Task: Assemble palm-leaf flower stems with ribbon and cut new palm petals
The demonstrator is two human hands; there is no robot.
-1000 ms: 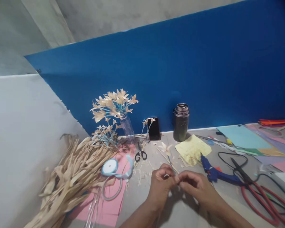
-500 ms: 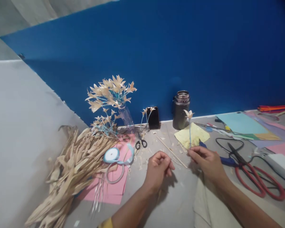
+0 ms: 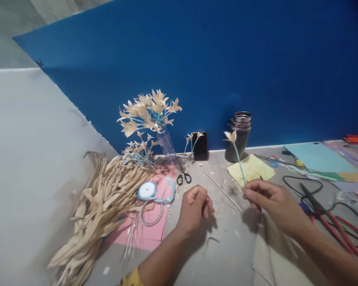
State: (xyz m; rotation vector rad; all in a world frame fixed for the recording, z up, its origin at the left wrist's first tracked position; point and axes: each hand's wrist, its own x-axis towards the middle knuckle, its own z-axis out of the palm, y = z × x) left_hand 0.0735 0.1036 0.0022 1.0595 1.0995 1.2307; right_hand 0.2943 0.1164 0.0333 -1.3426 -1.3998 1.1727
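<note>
My right hand [image 3: 268,198] pinches the lower end of a blue-wrapped stem that carries one pale artificial flower [image 3: 231,137]. The stem leans left, with the bloom in front of the dark flask [image 3: 240,139]. My left hand [image 3: 195,206] hovers over the middle of the table, its fingers curled in and the thumb against them; nothing shows in it. Left of it lie a roll of light blue ribbon [image 3: 146,190], a grey ring-shaped roll [image 3: 142,214] and small black-handled scissors [image 3: 184,179].
Dried husks [image 3: 89,214] heap at the left, by pink sheets [image 3: 159,226]. A bunch of similar flowers [image 3: 150,109] stands in a clear holder behind. A phone [image 3: 200,146] leans on the blue wall. Yellow paper [image 3: 252,170] and large red-handled scissors [image 3: 331,218] lie right.
The flower in my right hand has tipped to the left. My view has shifted, so the table things appear further right. My left hand stays curled.
</note>
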